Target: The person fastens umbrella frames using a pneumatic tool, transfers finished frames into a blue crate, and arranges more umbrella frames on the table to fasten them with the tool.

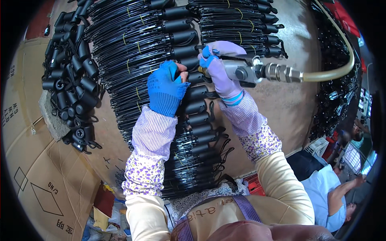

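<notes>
My right hand (pixel 220 74), in a lilac glove with blue fingertips, grips a silver air-powered tool (pixel 245 72) with its front end pointing left at the handles. A pale air hose (pixel 331 75) joins its back end through a metal coupling. My left hand (pixel 167 86) wears a blue glove with bare fingertips showing. Its fingers are curled together over a row of folded umbrella frames (pixel 120 60), beside their black handles (pixel 197 93). Whatever sits between those fingertips is hidden. Wrist straps hang from several handles.
A heap of loose black handles (pixel 76 80) lies to the left, beside a grey stone block (pixel 54 116). More umbrella frames (pixel 229 24) are stacked at the far side. Cardboard (pixel 40 180) spreads at the left; a dark pile of metal parts (pixel 335 80) and another person (pixel 327 193) are at the right.
</notes>
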`<state>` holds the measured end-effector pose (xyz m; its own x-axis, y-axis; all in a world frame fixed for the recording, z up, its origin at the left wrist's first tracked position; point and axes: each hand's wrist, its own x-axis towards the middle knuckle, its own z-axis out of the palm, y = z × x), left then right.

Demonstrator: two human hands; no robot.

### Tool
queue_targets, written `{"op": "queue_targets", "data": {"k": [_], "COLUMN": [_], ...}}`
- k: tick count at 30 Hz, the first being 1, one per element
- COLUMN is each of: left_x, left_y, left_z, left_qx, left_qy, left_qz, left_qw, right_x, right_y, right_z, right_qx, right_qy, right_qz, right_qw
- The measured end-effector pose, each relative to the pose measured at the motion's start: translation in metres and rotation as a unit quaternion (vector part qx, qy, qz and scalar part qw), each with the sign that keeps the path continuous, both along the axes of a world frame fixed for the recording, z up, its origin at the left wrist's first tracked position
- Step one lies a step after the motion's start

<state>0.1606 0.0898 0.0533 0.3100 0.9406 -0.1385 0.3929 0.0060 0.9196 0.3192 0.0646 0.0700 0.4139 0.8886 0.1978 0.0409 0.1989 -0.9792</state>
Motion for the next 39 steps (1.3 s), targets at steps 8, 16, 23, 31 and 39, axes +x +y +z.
{"op": "queue_targets", "data": {"k": [8,16,23,31,39], "left_x": [0.006,0.005,0.001,0.003,0.007], "left_y": [0.022,0.018,0.013,-0.003,-0.010], "left_z": [0.003,-0.004,-0.005,0.024,0.020], "left_qx": [0.121,0.135,0.073,-0.167,-0.429], "left_qy": [0.109,0.066,0.009,-0.122,-0.362], "left_qz": [-0.091,-0.071,-0.034,0.039,0.058], "left_qw": [0.982,0.986,0.997,0.978,0.825], "right_x": [0.004,0.003,0.000,0.013,-0.005], "right_y": [-0.001,0.000,-0.003,-0.005,-0.023], "right_z": [-0.006,-0.016,0.011,0.026,0.068], "right_qx": [0.016,0.002,-0.005,0.092,0.094], "right_qy": [0.036,0.183,0.114,0.097,0.247], "right_qz": [-0.002,0.039,0.023,0.067,0.006], "right_qw": [0.999,0.982,0.993,0.989,0.964]}}
